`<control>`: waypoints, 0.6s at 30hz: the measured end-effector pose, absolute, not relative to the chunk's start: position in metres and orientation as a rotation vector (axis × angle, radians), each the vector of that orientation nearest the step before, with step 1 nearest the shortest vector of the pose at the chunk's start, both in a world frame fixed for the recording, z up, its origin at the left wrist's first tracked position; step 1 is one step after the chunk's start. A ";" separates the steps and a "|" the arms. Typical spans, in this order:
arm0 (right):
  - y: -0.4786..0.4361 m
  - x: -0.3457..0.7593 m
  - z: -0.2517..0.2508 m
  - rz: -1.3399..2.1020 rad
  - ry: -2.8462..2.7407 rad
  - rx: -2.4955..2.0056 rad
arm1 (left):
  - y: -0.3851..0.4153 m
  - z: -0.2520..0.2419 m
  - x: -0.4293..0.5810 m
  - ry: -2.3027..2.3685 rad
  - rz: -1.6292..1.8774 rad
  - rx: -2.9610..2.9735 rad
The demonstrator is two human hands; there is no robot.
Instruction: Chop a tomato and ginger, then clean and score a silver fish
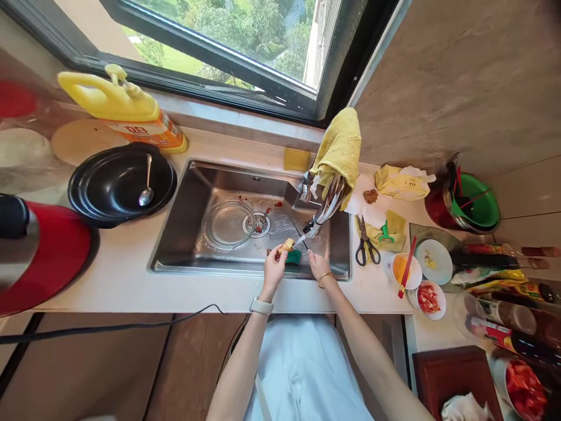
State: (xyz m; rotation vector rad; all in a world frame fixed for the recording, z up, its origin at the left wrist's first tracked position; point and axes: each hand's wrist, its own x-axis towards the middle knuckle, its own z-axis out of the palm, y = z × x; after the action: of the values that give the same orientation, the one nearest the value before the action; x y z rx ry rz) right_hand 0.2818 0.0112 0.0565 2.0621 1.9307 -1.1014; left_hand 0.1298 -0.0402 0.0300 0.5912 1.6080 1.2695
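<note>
Over the front of the steel sink, my left hand is closed on a knobbly yellow-brown piece of ginger. My right hand grips a slim dark knife-like tool, which points up and left into the sink. Between them, water runs from the faucet beside the ginger. Below the ginger lies a green object, partly hidden, its kind unclear. A clear glass bowl or lid rests in the basin left of the drain, with red scraps nearby.
A yellow cloth drapes the faucet. To the right are scissors, a green peeler, a bowl with chopsticks, a bowl of red pieces and several bottles. A black pot and yellow jug stand left.
</note>
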 end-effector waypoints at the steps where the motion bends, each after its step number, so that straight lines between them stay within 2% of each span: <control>1: 0.012 0.283 0.055 -1.221 1.925 2.098 | -0.040 0.031 0.128 1.531 1.308 0.512; 5: 0.007 0.283 0.059 -1.759 1.605 2.208 | -0.033 0.038 0.123 1.293 1.370 0.309; 7: 0.003 0.284 0.065 -1.880 1.504 2.219 | -0.029 0.040 0.124 1.206 1.393 0.244; 18: -0.027 0.313 0.080 -1.532 2.023 2.152 | -0.011 0.038 0.135 1.046 1.386 0.062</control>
State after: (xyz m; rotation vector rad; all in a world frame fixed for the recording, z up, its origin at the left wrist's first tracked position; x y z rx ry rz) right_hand 0.3135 -0.0266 0.0802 2.1523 2.0234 -1.5319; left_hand 0.1355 -0.0106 0.0379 0.0625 1.0463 1.3864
